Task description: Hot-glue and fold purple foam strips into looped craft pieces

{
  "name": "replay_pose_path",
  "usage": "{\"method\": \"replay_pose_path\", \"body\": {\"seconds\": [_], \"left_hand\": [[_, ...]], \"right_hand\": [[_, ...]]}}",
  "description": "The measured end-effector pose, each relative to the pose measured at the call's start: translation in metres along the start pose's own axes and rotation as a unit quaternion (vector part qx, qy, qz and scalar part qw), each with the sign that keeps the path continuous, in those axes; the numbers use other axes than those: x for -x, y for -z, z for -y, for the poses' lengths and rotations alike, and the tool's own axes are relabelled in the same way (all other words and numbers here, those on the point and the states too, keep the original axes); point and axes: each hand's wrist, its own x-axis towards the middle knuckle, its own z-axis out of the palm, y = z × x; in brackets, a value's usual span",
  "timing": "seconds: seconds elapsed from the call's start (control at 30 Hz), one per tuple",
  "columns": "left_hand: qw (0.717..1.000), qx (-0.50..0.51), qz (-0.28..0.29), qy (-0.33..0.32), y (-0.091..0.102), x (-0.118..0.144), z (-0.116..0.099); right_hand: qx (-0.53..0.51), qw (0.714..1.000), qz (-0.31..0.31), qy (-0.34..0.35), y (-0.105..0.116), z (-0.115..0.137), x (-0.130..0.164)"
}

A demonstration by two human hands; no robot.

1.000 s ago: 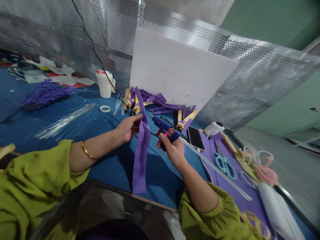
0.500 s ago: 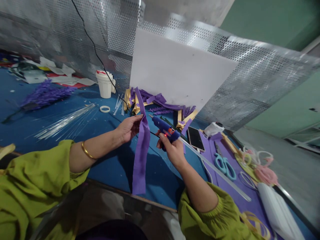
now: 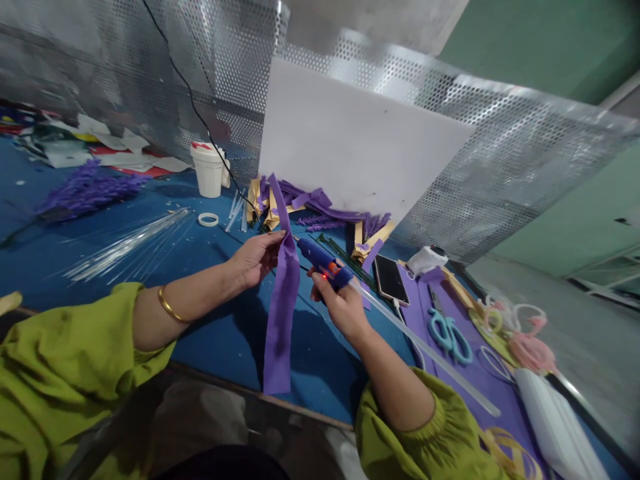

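Table (image 3: 210, 333): blue, flat surface, its near edge hidden behind the green sleeves.
White board (image 3: 350, 143): smooth, rectangular sheet leaning on perforated metal at the far side.
Purple strip (image 3: 280, 313): long, soft, felt-like band at centre, hanging past the table's near edge.
Glue gun (image 3: 323, 263): blue plastic, red light lit, clear stick trailing right; nozzle just beside the strip.
Left hand (image 3: 255, 257): fingers pinched on the strip's upper part.
Right hand (image 3: 337, 303): closed around the glue gun's grip, which it hides.
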Motion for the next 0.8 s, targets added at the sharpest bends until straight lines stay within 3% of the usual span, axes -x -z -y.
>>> {"method": "replay_pose_path", "body": {"seconds": [0.5, 0.8], "left_hand": [[0.998, -0.008, 0.057, -0.02, 0.0059, -0.0064, 0.0033], [0.998, 0.011, 0.046, -0.049, 0.0017, -0.0031, 0.0017]], "right_hand": [[0.09, 0.995, -0.025, 0.028, -0.0003, 0.0048, -0.0014], [0.186, 0.98, -0.039, 0.061, 0.0009, 0.0057, -0.0029]]}}
